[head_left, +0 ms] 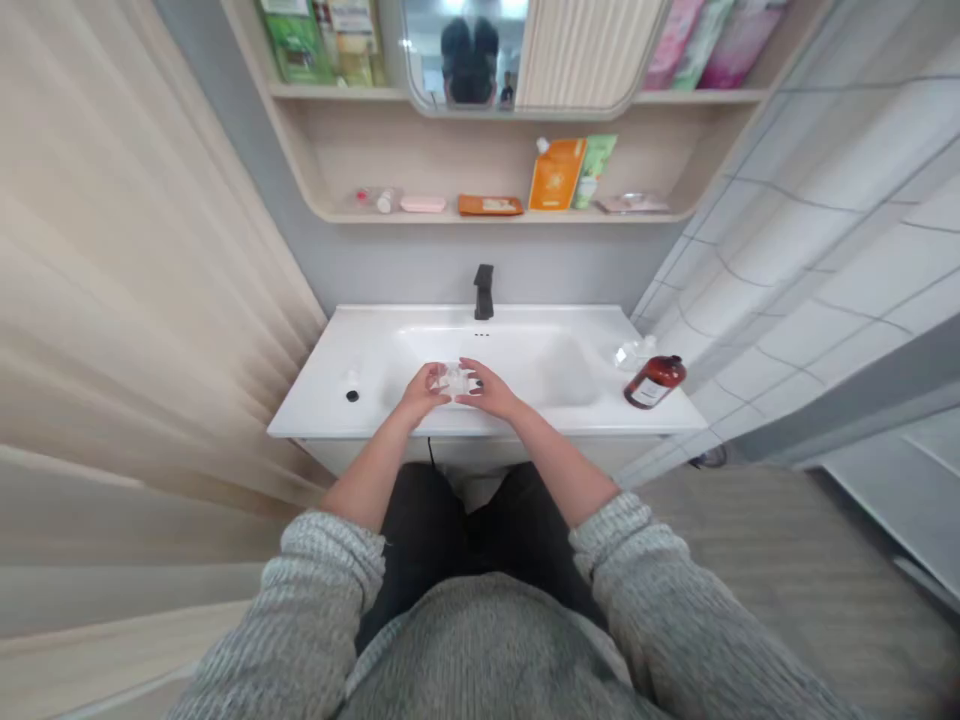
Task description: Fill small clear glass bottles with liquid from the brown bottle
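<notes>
Between my two hands, over the front of the white sink basin (536,365), is a small clear plastic container (452,378). My left hand (421,392) grips its left end with bent fingers. On the other end, the fingers and thumb of my right hand (491,390) are closed around it. Its exact shape is blurred and partly covered by the fingers. A small dark spot shows by the right fingers; I cannot tell what it is. Behind the hands stands a black faucet (484,292).
A brown bottle with a white label (655,382) and a clear plastic item (634,352) lie on the right counter. A small black cap (352,396) is on the left. Above, a shelf (420,217) holds an orange pouch (556,175) and several packages, below a mirror (570,55).
</notes>
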### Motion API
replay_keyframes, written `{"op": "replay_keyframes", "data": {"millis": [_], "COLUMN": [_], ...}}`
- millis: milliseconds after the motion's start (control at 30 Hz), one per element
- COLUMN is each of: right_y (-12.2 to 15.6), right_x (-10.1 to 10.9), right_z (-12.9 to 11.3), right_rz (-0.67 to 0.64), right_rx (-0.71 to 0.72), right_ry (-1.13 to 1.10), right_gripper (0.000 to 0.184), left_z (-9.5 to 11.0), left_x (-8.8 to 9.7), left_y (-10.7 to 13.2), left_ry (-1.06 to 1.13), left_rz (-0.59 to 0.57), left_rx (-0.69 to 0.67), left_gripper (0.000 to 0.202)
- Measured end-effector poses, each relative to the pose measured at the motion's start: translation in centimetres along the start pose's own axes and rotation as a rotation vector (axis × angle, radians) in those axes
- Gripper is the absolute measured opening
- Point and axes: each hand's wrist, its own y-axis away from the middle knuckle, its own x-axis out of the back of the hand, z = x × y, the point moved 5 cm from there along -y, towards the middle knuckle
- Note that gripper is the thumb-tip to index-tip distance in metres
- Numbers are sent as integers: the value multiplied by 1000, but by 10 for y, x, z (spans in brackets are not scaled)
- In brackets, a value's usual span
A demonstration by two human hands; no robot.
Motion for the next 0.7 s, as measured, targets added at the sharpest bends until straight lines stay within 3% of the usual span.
{"op": "replay_keyframes", "data": {"millis": [167,300,467,600,700], "right_y": [-11,-1,17,22,22], "right_x": [2,29,61,65,62], "right_z": [5,21,49,55,52], "right_rz": [77,186,345,376,348], "right_rx": [-4,-17,-83,-73,-57], "right_ry": [-31,-5,70,122,142], "right_gripper": [87,77,74,72,69], "left_z": [2,5,3,3,18], "left_x": [-1,2,9,-5,-9], "left_y": [0,0,-1,0,4], "left_ry": [-24,-9,-102,-316,-457], "left_rz": [-41,-89,29,77,109], "left_rx": [49,30,-4,2,-46], "left_gripper": [84,86,61,41,35]}}
